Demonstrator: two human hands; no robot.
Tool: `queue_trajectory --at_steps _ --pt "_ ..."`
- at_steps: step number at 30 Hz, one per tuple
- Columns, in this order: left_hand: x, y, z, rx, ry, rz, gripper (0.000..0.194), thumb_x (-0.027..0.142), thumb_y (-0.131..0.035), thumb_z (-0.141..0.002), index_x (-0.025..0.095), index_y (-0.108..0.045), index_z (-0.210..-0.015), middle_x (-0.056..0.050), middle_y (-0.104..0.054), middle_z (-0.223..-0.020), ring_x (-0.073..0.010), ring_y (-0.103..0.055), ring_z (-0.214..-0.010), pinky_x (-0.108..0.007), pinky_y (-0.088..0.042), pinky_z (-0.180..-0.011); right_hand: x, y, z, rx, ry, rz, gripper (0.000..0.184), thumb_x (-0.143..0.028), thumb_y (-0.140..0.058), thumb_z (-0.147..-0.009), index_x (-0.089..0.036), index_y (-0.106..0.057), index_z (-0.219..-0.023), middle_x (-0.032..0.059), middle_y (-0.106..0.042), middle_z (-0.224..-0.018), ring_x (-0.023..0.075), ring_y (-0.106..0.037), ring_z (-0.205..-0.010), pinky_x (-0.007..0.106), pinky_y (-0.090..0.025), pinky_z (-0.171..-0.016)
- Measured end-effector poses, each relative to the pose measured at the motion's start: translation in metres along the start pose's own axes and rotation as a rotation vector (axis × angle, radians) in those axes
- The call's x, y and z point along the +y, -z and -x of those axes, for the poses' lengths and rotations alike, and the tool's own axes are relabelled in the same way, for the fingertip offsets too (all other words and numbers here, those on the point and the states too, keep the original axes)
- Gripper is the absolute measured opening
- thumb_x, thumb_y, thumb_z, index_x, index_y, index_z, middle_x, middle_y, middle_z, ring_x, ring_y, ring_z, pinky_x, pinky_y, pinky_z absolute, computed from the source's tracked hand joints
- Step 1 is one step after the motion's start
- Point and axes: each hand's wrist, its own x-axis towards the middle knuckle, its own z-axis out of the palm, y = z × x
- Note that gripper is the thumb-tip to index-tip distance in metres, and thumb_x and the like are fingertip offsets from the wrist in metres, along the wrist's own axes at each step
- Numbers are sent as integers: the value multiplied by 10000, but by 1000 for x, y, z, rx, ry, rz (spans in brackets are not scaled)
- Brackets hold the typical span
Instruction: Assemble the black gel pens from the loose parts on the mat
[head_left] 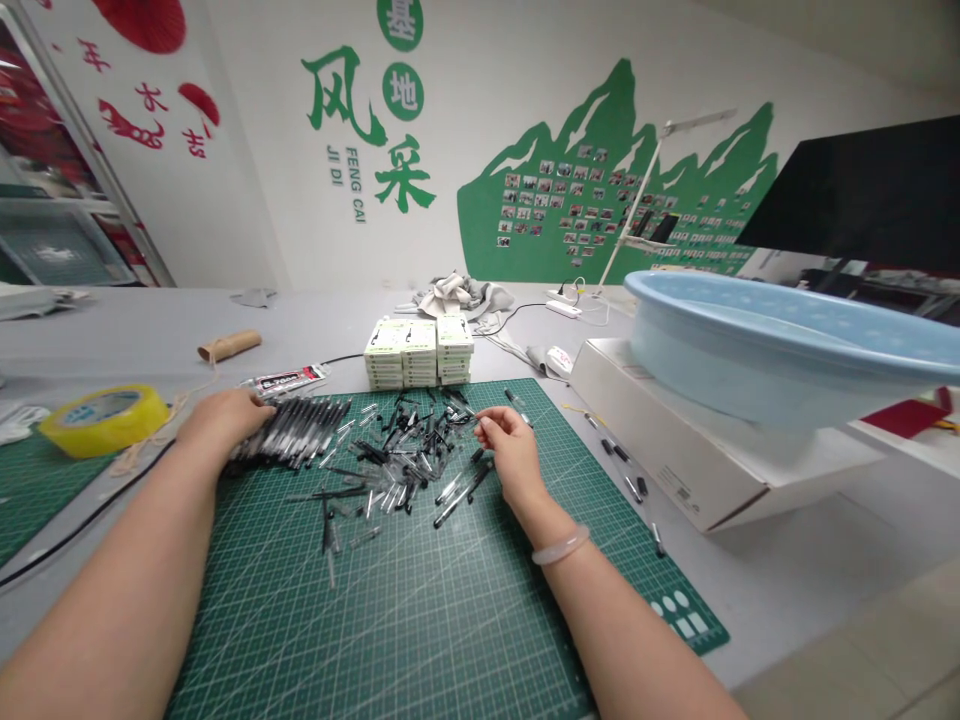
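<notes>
Over the left end of a row of black-and-clear pens (307, 430) my left hand (229, 420) is closed, its curled fingers on the nearest pens and partly hidden. The pens lie side by side, slanted. To the right, my right hand (511, 452) pinches thumb and fingers together; a thin pen part (471, 410) shows at the fingertips, too small to make out exactly. Between the hands spreads a loose pile of black and clear pen parts (412, 440). A few clear pen barrels (450, 508) with black ends lie just left of my right wrist. Everything rests on a green cutting mat (375, 630).
Stacked small white boxes (401, 355) stand behind the pile, beside a pen packet (285, 378). Yellow tape (105, 420) and a brown tube (229, 346) lie left. A blue basin (750, 350) sits on a white box (675, 470) at right; loose pens (615, 450) lie before it.
</notes>
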Motion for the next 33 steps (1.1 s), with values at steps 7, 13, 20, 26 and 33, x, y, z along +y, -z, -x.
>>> queue_trajectory --at_steps 7,13,20,26,33 --pt "-3 -1 -5 -38 -27 -113 329 500 -584 -699 194 -693 -755 -46 -657 -647 -207 -507 -624 -238 -257 -559 9 12 -8 65 142 345 103 -202 -538 -772 -202 -633 -812 13 -635 -732 179 -560 -705 314 -421 -701" --pt "23 18 6 -32 -44 -224 516 538 -462 -777 161 -670 -1061 -134 -688 -1028 -268 -579 -846 -281 -353 -655 10 26 -13 -152 319 863 327 -17 -490 -777 -219 -713 -908 42 -665 -894 180 -560 -856 312 -391 -820" --pt "90 32 44 -6 -506 -4 392 467 -441 -848 209 -658 -1047 -46 -707 -1000 -225 -601 -894 -284 -402 -741 4 29 -10 -518 351 1008 185 -93 -694 -735 -232 -718 -856 28 -660 -928 186 -543 -916 300 -373 -840" --pt "148 -18 83 -250 -935 165 256 352 -501 -844 235 -699 -957 -24 -683 -999 -188 -599 -922 -273 -431 -829 4 27 -8 -512 376 1081 166 -58 -682 -735 -204 -692 -814 33 -632 -898 183 -522 -903 278 -367 -806" --pt "159 -53 96 -277 -1077 153 201 265 -558 -814 252 -704 -952 -35 -622 -1046 -188 -569 -977 -276 -420 -875 5 29 -9 -456 382 1159 160 -56 -620 -782 -197 -670 -840 44 -616 -905 186 -496 -910 274 -352 -797"
